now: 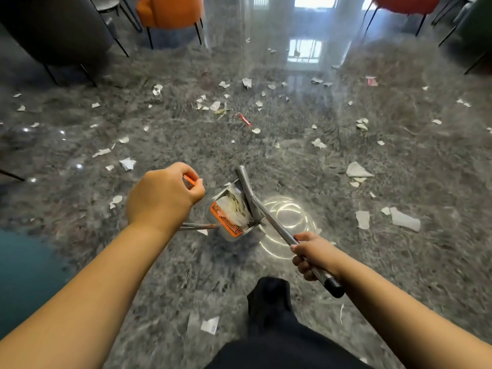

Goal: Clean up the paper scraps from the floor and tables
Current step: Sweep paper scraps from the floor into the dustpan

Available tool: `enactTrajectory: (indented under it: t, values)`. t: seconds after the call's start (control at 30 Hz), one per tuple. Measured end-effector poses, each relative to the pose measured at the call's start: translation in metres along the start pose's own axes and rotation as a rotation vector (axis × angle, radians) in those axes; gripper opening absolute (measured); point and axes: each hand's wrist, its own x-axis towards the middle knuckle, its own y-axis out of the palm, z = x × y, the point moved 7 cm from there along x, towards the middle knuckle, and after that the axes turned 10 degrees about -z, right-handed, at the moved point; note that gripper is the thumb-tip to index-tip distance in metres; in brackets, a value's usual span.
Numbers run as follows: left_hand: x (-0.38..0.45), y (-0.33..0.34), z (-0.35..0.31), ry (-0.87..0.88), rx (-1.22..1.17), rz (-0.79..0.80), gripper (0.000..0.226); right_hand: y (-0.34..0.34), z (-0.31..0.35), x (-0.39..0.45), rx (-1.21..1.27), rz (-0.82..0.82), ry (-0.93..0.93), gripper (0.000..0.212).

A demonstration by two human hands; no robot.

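Note:
My left hand (162, 195) grips the orange top of a broom handle (190, 180); the broom's lower shaft (197, 227) shows below my wrist, and its head is hidden. My right hand (312, 255) is curled round the metal handle (277, 223) of a dustpan (234, 211), which hangs tilted above the floor with an orange comb edge and paper scraps inside. White paper scraps (356, 170) lie scattered over the grey marble floor (292, 145), several ahead of me and a few (210, 324) near my feet.
An orange chair (170, 12) and a dark chair (53, 30) stand at the back left, a red chair (404, 4) at the back right. A teal object (24, 275) is at my left. My dark trouser leg (271, 310) is below the dustpan.

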Motion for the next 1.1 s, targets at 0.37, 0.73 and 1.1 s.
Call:
enactTrajectory:
  t: [0.37,0.73,1.1]
  values:
    - [0.198,0.081,-0.017,-0.079,-0.020,-0.036,0.011,-0.018,0.199,0.127,-0.029,0.004,0.007,0.035]
    - [0.440,0.187,-0.011,-0.018,-0.033,0.004,0.011,0.009,0.388,0.274,0.008,-0.012,0.020,0.032]
    - [0.669,0.300,-0.029,0.027,-0.026,-0.015,0.012,-0.003,0.595,0.414,0.054,-0.045,-0.001,0.017]
